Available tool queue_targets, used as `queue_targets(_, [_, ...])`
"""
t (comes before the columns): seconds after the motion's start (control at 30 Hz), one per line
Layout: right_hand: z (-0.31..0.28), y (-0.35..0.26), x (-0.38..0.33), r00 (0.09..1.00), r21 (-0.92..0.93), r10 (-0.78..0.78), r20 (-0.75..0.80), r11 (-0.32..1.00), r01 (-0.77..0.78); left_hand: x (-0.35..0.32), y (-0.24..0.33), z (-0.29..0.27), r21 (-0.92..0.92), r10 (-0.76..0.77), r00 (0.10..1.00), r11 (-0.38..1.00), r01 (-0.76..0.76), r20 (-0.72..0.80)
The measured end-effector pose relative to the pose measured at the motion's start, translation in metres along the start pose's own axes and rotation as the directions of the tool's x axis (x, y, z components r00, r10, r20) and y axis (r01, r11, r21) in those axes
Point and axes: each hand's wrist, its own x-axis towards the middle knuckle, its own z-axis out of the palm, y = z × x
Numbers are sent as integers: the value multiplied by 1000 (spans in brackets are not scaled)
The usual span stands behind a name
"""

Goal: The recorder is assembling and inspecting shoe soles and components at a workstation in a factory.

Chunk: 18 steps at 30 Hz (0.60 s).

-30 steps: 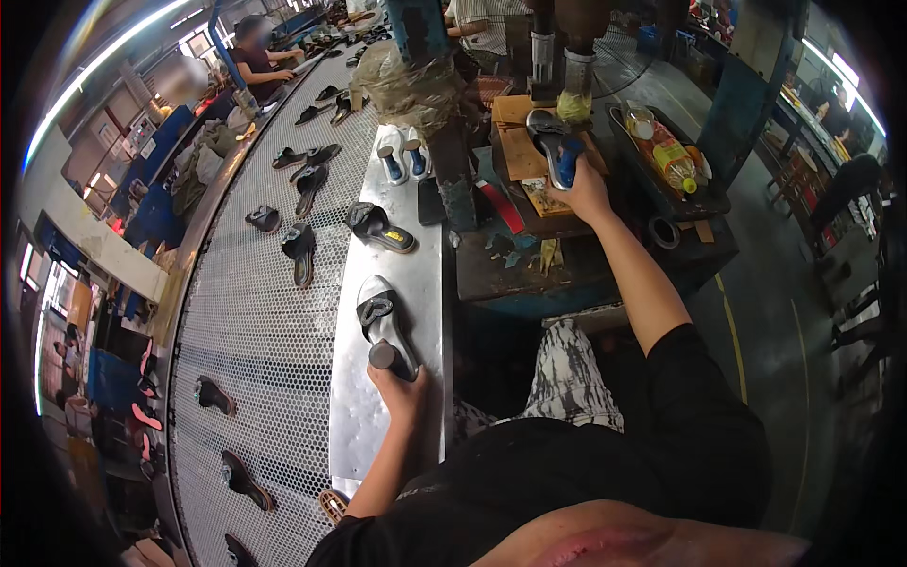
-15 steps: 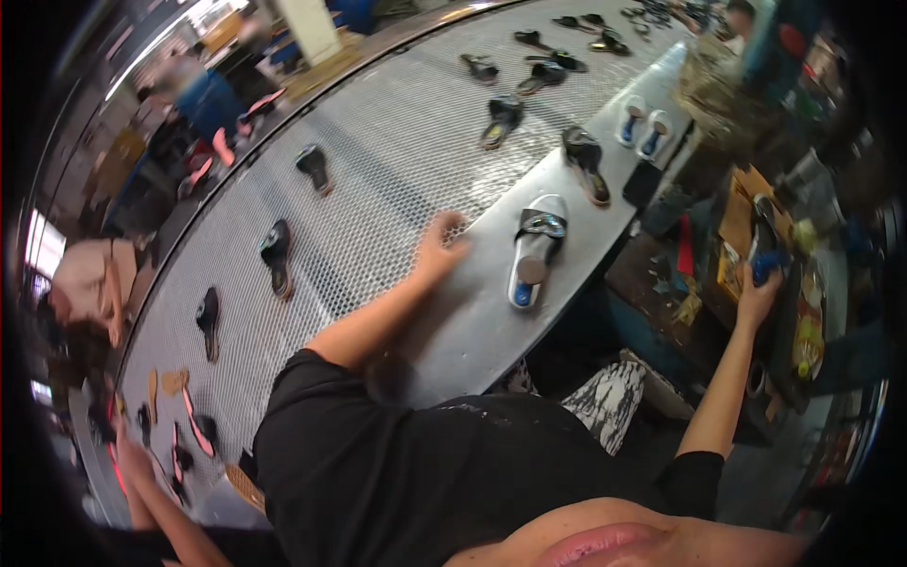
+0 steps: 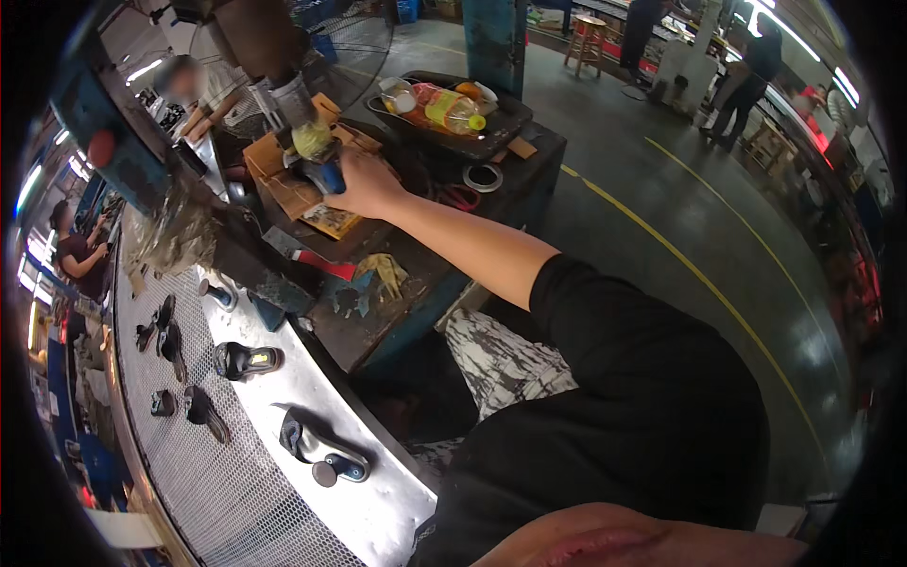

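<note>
My right hand (image 3: 367, 185) reaches out over the dark workbench, its fingers closed round a blue-ended object (image 3: 328, 178). The object's far part is dark and blurred, so I cannot make out its kind. It is close to a yellowish round thing (image 3: 314, 140) and the torn cardboard box (image 3: 283, 194). My left hand is out of view. On the shiny metal ledge (image 3: 378, 515) lies a sandal (image 3: 300, 438) with a dark strap, a round grey disc (image 3: 324, 472) resting by its heel. Another dark sandal (image 3: 248, 361) lies farther along the ledge.
Several dark sandals (image 3: 171, 345) lie on the mesh conveyor (image 3: 222, 491). A black tray (image 3: 491, 142) holding a bottle (image 3: 444, 109), a tape roll (image 3: 483, 178) and a red strip (image 3: 326, 266) are on the workbench (image 3: 354, 326). Another person (image 3: 219, 102) works beyond a blue post (image 3: 104, 132).
The view has swung to the right, bringing the workbench to the middle. My left hand has gone out of view. My right hand still holds the blue-ended object.
</note>
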Motion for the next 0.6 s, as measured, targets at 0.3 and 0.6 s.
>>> queue_targets(0.3, [-30, 25, -1, 985, -96, 69, 156, 994, -54, -105, 77, -94, 172, -20, 998, 985, 31, -65])
queue_targets(0.6, [17, 23, -71, 996, 193, 6, 85, 981, -22, -28, -70, 68, 945, 764, 556, 259, 200, -327])
